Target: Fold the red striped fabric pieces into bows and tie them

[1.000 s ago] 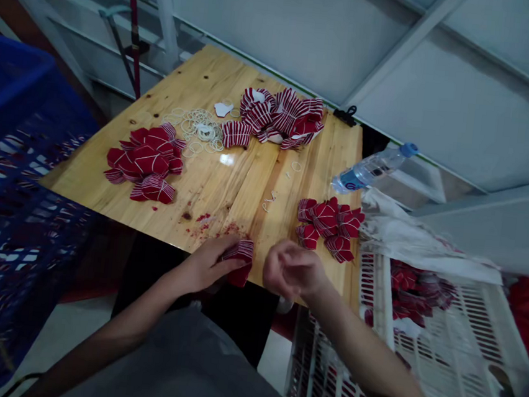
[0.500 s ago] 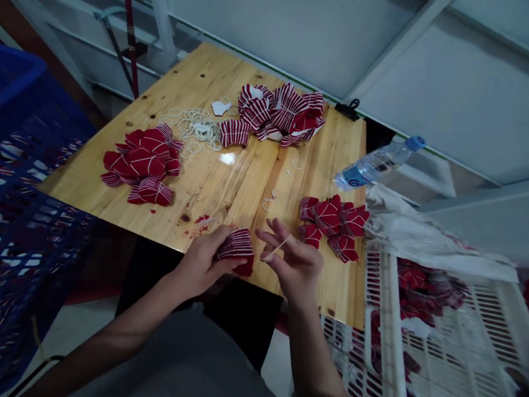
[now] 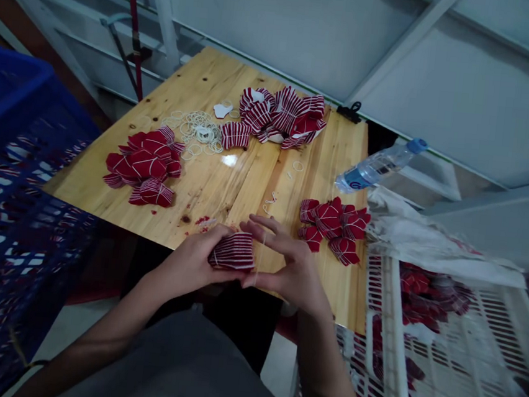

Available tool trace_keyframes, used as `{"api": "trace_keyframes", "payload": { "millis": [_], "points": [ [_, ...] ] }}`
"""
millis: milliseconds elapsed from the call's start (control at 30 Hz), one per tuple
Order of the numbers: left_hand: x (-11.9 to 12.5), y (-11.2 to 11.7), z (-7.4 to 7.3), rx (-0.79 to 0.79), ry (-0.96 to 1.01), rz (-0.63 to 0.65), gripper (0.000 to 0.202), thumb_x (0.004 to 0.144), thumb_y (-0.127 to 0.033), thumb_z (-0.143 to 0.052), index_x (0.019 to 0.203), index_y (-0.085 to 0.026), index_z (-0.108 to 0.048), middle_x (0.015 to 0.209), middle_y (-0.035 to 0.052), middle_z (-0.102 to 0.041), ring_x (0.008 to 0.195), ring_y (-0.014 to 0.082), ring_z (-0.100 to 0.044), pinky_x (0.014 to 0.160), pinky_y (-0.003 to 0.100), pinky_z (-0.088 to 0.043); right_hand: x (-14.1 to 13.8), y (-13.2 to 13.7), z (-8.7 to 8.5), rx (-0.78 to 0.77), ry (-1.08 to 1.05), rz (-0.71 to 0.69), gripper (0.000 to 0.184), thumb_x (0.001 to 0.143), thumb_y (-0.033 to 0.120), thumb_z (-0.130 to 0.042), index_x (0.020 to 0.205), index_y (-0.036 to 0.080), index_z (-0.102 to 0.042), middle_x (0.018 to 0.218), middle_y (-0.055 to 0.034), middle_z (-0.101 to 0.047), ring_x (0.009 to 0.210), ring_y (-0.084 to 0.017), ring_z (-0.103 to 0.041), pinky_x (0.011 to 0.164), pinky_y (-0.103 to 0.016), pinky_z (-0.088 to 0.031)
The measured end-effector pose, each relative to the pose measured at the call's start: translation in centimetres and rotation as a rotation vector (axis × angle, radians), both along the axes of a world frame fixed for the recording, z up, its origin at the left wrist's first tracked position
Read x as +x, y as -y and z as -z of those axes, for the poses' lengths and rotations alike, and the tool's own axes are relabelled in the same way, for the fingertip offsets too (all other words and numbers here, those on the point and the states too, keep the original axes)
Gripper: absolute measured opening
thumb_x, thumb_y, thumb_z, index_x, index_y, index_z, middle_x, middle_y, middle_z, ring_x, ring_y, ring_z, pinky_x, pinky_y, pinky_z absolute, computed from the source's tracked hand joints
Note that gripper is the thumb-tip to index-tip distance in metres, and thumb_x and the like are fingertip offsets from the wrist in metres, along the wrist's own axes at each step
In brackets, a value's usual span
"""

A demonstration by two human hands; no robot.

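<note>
My left hand (image 3: 192,255) is closed around a stack of red-and-white striped fabric pieces (image 3: 234,250) just over the table's front edge. At the stack's right end is my right hand (image 3: 286,263), with a pale rubber band (image 3: 260,257) stretched between its thumb and fingers. The band stands upright beside the fabric; whether it encircles the end I cannot tell. Banded red bundles (image 3: 144,159) lie in a heap at the left, and a smaller group of bundles (image 3: 332,220) lies at the right. Loose rubber bands (image 3: 196,128) are piled farther back.
Striped fabric pieces (image 3: 284,116) and a black binder clip (image 3: 349,111) are at the table's (image 3: 214,187) back. A plastic bottle (image 3: 375,165) lies at the right edge. A blue crate (image 3: 17,93) stands left; a white plastic basket (image 3: 394,336) holding red fabric stands right.
My right hand has moved left to the fabric stack, spreading the rubber band wider between thumb and fingers. My left hand has turned the stack so its striped side shows more.
</note>
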State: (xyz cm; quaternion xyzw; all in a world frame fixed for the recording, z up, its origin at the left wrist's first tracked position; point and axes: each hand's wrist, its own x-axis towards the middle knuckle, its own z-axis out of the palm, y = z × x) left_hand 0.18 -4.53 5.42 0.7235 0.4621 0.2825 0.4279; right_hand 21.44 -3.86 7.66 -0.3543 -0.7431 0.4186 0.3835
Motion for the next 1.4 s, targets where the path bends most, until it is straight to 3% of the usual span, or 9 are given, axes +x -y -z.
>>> {"api": "trace_keyframes", "payload": {
  "millis": [300, 433, 533, 633, 733, 833, 1100, 1233, 1400],
  "points": [
    [1.6, -1.0, -2.8, 0.099, -0.573, 0.058, 0.035, 0.073, -0.006, -0.054, 0.106, -0.017, -0.049, 0.078, 0.0075, -0.067, 0.074, 0.0284, -0.068, 0.064, 0.035, -0.049, -1.0, -1.6, -1.4, 0.39, 0.48, 0.063, 0.023, 0.072, 0.029, -0.075, 0.095, 0.026, -0.07, 0.075, 0.0003, -0.064, 0.081, -0.021, -0.056, 0.114, -0.057, -0.021],
    [1.6, -3.4, -2.5, 0.007, -0.258, 0.043, 0.059, 0.073, -0.012, -0.061, 0.125, -0.02, -0.037, 0.088, 0.0048, -0.068, 0.078, 0.0243, -0.068, 0.07, 0.034, -0.05, -1.4, -3.4, -0.1, 0.306, 0.425, 0.134, 0.018, 0.062, 0.028, -0.067, 0.072, 0.022, -0.053, 0.066, 0.0023, -0.051, 0.069, -0.018, -0.048, 0.09, -0.045, -0.043],
    [1.4, -5.2, -1.7, -0.073, 0.172, 0.085, 0.078, 0.07, -0.024, -0.074, 0.133, -0.025, -0.028, 0.107, 0.0062, -0.066, 0.094, 0.0214, -0.067, 0.081, 0.032, -0.051, -1.9, -4.0, 1.3, 0.156, 0.229, 0.281, 0.014, 0.066, 0.025, -0.052, 0.073, 0.023, -0.039, 0.067, 0.0024, -0.044, 0.064, -0.016, -0.043, 0.063, -0.031, -0.04],
    [2.6, -6.3, -0.6, -0.05, 0.354, -0.014, 0.055, 0.074, -0.041, -0.073, 0.118, -0.022, -0.045, 0.115, 0.0079, -0.061, 0.104, 0.0205, -0.062, 0.09, 0.031, -0.049, -2.8, -4.0, 2.4, 0.111, 0.106, 0.44, 0.008, 0.074, 0.026, -0.043, 0.079, 0.023, -0.038, 0.076, -0.0008, -0.046, 0.069, -0.018, -0.047, 0.062, -0.03, -0.038],
    [5.0, -6.7, 0.5, 0.02, 0.438, -0.324, 0.031, 0.089, -0.052, -0.05, 0.097, -0.022, -0.049, 0.092, 0.0017, -0.058, 0.085, 0.016, -0.06, 0.08, 0.027, -0.05, -3.8, -3.7, 2.8, 0.077, 0.06, 0.572, 0.014, 0.081, 0.032, -0.043, 0.09, 0.022, -0.04, 0.081, -0.0025, -0.051, 0.072, -0.019, -0.051, 0.064, -0.031, -0.041],
    [7.5, -7.4, 1.0, -0.015, 0.494, -0.322, 0.037, 0.089, -0.058, -0.047, 0.086, -0.022, -0.051, 0.079, -0.001, -0.055, 0.074, 0.0153, -0.057, 0.072, 0.027, -0.05, -3.6, -3.3, 2.9, 0.04, 0.046, 0.708, 0.025, 0.091, 0.037, -0.039, 0.108, 0.019, -0.043, 0.083, -0.0045, -0.058, 0.072, -0.02, -0.055, 0.065, -0.03, -0.042],
    [15.0, -10.6, 0.0, -0.208, 0.276, 0.08, 0.045, 0.081, -0.062, -0.057, 0.099, -0.021, -0.056, 0.089, 0.0026, -0.065, 0.078, 0.0189, -0.063, 0.074, 0.032, -0.05, 6.3, -2.0, 4.0, -0.134, -0.074, 0.785, 0.026, 0.092, 0.045, -0.049, 0.083, 0.021, -0.055, 0.075, 0.0005, -0.06, 0.067, -0.014, -0.055, 0.061, -0.025, -0.04],
    [17.8, -12.9, 0.1, -0.073, 0.193, 0.072, 0.048, 0.08, -0.061, -0.056, 0.106, -0.021, -0.052, 0.099, 0.0071, -0.065, 0.09, 0.0226, -0.064, 0.078, 0.036, -0.05, 13.5, -4.7, 3.1, -0.128, -0.267, 0.913, 0.032, 0.083, 0.051, -0.057, 0.086, 0.019, -0.058, 0.08, -0.0018, -0.065, 0.071, -0.015, -0.059, 0.064, -0.026, -0.045],
    [18.0, -17.0, 1.2, 0.173, -0.096, 0.144, 0.041, 0.081, -0.058, -0.052, 0.094, -0.019, -0.057, 0.107, 0.0112, -0.064, 0.101, 0.0272, -0.06, 0.09, 0.042, -0.046, 18.4, -10.5, 2.3, -0.221, 0.442, 0.906, 0.042, 0.084, 0.056, -0.057, 0.083, 0.015, -0.065, 0.076, -0.005, -0.069, 0.07, -0.017, -0.065, 0.062, -0.025, -0.046]
  ]
}}
